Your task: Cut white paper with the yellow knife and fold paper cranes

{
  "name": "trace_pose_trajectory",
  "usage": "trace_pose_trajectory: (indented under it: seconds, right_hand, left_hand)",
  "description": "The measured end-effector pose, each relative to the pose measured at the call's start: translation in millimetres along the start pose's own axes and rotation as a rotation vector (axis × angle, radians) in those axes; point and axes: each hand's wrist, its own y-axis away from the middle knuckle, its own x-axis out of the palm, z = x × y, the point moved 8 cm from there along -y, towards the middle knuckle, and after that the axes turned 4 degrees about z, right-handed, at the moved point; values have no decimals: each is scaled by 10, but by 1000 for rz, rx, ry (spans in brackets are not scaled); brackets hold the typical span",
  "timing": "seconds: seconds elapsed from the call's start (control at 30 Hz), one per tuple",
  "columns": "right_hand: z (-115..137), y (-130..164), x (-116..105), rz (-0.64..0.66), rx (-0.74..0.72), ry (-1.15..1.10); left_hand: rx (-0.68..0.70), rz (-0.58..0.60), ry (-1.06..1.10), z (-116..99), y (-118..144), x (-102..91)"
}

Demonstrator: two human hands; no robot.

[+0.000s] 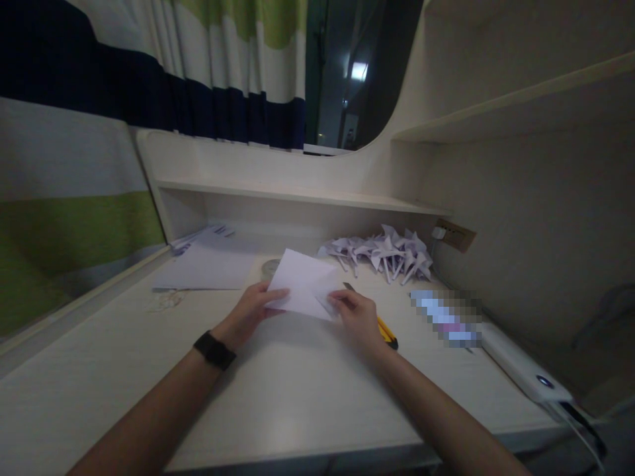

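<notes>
A white sheet of paper, roughly square, is held up above the desk between both hands. My left hand pinches its left edge, thumb on top, and a dark watch sits on that wrist. On the other side, my right hand grips the lower right corner, where a slit or fold line shows. A yellow and black utility knife lies under and beside my right hand, its blade tip showing past the fingers. Behind the sheet, a round roll of tape is partly hidden.
Several white paper pinwheels are heaped at the back right. A stack of paper lies back left, with thin string before it. To the right are a blurred-out phone and a white power strip. A shelf runs along the back.
</notes>
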Motion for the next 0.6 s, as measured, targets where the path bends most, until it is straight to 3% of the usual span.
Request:
trace_pose_trajectory:
  seconds: [0.1, 0.2, 0.27, 0.33, 0.43, 0.5, 0.6]
  right_hand:
    - [99, 27, 40, 50, -68, 76]
    - [214, 82, 119, 129, -178, 186]
    - [289, 142, 192, 182, -281, 262]
    - [365, 227, 288, 236, -406, 356]
    - [446, 403, 501, 349, -584, 574]
    - [471, 523, 649, 422, -663, 728]
    - [519, 671, 810, 499, -736, 853]
  left_hand:
    - [64, -153, -126, -73, -38, -163]
    - [225, -430, -390, -240, 6, -352]
    - [320, -514, -622, -360, 65, -311]
    - [348, -436, -800, -395, 79, -126]
    - [318, -304, -902, -338, 99, 162]
    - [288, -296, -957, -286, 110, 275]
    - [242, -349, -1048, -222, 101, 300]
